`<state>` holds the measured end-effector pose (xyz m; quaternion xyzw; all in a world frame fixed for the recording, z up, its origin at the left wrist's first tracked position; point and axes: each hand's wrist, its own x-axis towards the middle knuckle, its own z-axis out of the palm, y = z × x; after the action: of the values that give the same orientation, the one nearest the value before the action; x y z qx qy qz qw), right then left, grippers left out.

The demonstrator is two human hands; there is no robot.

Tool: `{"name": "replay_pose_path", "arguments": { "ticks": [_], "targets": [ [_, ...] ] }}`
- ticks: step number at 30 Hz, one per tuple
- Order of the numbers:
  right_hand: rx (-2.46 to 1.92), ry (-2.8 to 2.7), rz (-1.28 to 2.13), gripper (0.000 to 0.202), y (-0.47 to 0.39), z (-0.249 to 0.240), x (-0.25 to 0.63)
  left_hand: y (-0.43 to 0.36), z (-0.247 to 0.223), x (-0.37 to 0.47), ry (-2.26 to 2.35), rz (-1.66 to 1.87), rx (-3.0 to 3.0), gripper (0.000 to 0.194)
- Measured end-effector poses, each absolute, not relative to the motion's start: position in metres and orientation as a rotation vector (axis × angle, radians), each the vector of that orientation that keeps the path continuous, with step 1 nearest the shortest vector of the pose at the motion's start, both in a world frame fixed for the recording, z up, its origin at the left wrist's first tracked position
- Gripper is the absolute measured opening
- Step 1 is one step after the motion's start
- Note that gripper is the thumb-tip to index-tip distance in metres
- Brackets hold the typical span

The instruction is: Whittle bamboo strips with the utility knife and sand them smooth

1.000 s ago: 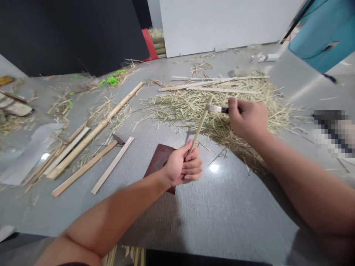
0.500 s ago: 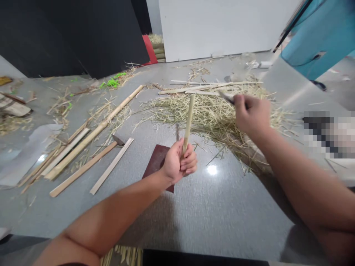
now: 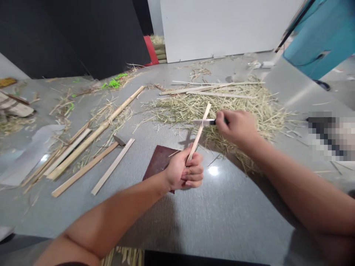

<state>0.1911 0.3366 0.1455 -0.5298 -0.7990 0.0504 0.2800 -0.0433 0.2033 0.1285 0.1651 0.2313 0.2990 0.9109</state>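
Note:
Upright and leaning to the right, a pale bamboo strip [image 3: 198,137] stands in my left hand [image 3: 185,169], whose fingers are wrapped round its lower end. My right hand [image 3: 235,125] grips the black handle of a small knife [image 3: 204,122]. The knife's blade points left and crosses the strip below its top end. Under my left hand a dark red sheet [image 3: 158,162] lies on the grey table. Behind both hands spreads a wide heap of thin bamboo shavings [image 3: 177,109].
At the left lie a hammer [image 3: 85,169], a flat pale strip [image 3: 113,167], a long bamboo pole [image 3: 97,129] and a white sheet [image 3: 33,151]. Long slats [image 3: 219,87] rest on the shavings. A clear container [image 3: 244,68] stands at the back right.
My right hand has moved left and down, bringing the knife from above the shavings to the strip. The strip in my left hand now leans further right and shows its paler side.

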Motion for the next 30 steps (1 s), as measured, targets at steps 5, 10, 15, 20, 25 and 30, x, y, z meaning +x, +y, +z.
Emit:
{"name": "replay_pose_path", "arguments": {
  "ticks": [5, 10, 15, 20, 25, 30],
  "targets": [
    [-1.569, -1.759, 0.106, 0.071, 0.366, 0.149, 0.219, 0.205, 0.126, -0.046, 0.474, 0.681, 0.341, 0.09],
    [-1.427, -1.997, 0.204, 0.063, 0.333, 0.146, 0.19, 0.208, 0.124, -0.049, 0.487, 0.687, 0.418, 0.073],
    [-1.359, -2.377, 0.221, 0.056, 0.298, 0.143, 0.158, 0.202, 0.116, -0.044, 0.537, 0.682, 0.526, 0.049],
    [-1.377, -2.38, 0.186, 0.052, 0.297, 0.145, 0.159, 0.197, 0.11, -0.033, 0.706, 0.776, 0.661, 0.061],
    [-1.501, -2.174, 0.121, 0.06, 0.333, 0.148, 0.187, 0.199, 0.113, -0.037, 0.686, 0.727, 0.695, 0.063],
    [-1.717, -1.786, 0.103, 0.069, 0.374, 0.147, 0.227, 0.198, 0.109, -0.04, 0.477, 0.615, 0.705, 0.067]
  ]
}}
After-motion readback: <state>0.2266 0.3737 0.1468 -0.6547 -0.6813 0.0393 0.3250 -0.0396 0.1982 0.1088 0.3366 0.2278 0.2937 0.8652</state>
